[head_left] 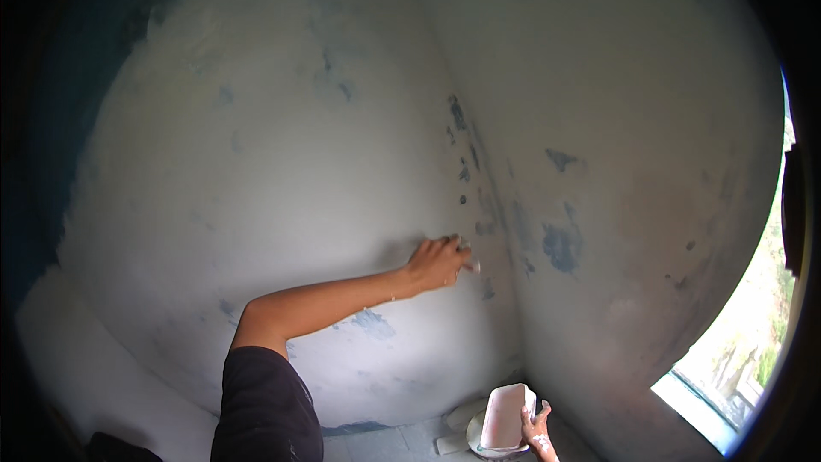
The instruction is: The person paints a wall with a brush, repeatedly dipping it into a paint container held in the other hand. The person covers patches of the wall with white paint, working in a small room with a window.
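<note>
My left arm, in a dark sleeve, reaches across to the pale wall (342,180). There my left hand (438,263) is closed at the wall's surface, close to the inner corner. A small whitish bit shows past its fingertips, but what the fingers hold is too hidden to name. At the lower right, my right hand (538,432) grips a white rectangular tub (506,417) by its right side. The hand has white smears on it, and the tub is tilted so its pale inside shows. Dark blue-grey patches (457,113) run down the wall along the corner above my left hand.
A second wall (633,231) with blue-grey patches (561,246) meets the first at the corner. Bright window (753,325) at far right, with a light sill (697,402). Below the tub, a rounded white container (481,442) stands on the grey tiled floor (385,443).
</note>
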